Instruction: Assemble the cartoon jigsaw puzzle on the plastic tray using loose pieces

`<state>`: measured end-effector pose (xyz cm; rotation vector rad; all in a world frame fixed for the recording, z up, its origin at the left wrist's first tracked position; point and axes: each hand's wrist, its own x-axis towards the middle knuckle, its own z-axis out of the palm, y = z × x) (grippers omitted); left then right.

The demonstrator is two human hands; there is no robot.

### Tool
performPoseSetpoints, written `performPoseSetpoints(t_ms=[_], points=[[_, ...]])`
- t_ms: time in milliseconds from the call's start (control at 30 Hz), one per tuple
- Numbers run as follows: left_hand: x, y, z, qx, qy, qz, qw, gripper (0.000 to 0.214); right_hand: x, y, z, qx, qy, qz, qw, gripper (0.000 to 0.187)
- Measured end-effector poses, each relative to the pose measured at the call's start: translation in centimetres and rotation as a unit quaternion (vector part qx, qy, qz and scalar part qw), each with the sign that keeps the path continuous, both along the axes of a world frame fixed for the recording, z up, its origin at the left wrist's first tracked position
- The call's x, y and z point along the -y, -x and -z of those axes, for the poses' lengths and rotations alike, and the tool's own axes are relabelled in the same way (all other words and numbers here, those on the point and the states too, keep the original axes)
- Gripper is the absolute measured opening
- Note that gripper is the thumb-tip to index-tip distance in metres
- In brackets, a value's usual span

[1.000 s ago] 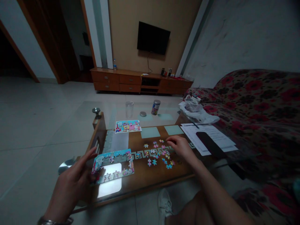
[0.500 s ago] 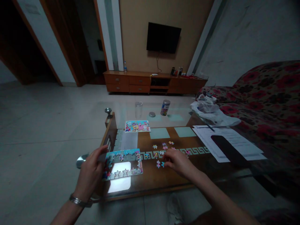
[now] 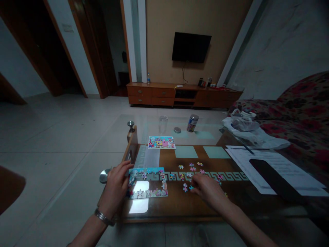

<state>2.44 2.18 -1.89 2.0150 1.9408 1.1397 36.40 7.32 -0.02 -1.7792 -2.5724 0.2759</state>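
The left hand [image 3: 115, 185], with a metal bracelet [image 3: 102, 216] on its wrist, lies loosely spread with its fingertips on the left edge of a partly assembled, brightly coloured cartoon jigsaw puzzle [image 3: 147, 183]. Only the border of the puzzle is joined, and its middle is bare. The puzzle lies flat near the front left of the glass-topped brown wooden tabletop [image 3: 180, 202]. The right hand [image 3: 208, 188] is just to the right of the puzzle, palm down and fingers bent onto a few small loose pink and blue jigsaw pieces [image 3: 185, 187]. Whether it pinches one cannot be told in the dim light. More loose pieces [image 3: 192, 167] are scattered just beyond the hand, along the pale key-pattern band. Further back lies a colourful rectangular cartoon picture card [image 3: 161, 142]. Behind it stand a clear drinking glass [image 3: 163, 124], a small round metal lid [image 3: 177, 130] and a printed tin can [image 3: 192, 122]. At the right of the tabletop lie white printed sheets of paper [image 3: 282, 164], with a flat black oblong object [image 3: 272, 176] on top of them. A crumpled white plastic bag [image 3: 246, 128] lies beyond the sheets, beside a red-flowered sofa [image 3: 303, 113]. On the far wall a black flat-screen television [image 3: 191, 47] hangs above a low wooden cabinet [image 3: 164, 92].
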Motion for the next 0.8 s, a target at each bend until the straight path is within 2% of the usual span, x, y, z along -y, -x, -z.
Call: performPoseSetpoints(t_ms=[233,367,533,800], points=[[-0.1,0.0,0.3,0.003,0.003,0.012,1.000,0.032,0.5,0.2,-0.9,0.059,0.008,0.037,0.998,0.014],[-0.1,-0.1,-0.1,0.034,0.027,-0.016,0.999,0.030,0.7,0.4,-1.4,0.061,0.027,0.039,0.997,0.012],[0.3,-0.5,-1.0,0.087,0.087,-0.034,0.992,0.035,0.5,0.0,-1.2,0.021,0.005,0.042,0.999,0.008],[0.4,-0.7,-1.5,0.114,0.102,-0.024,0.988,0.037,-0.2,-1.2,-0.9,-0.070,0.001,0.025,0.997,0.011]])
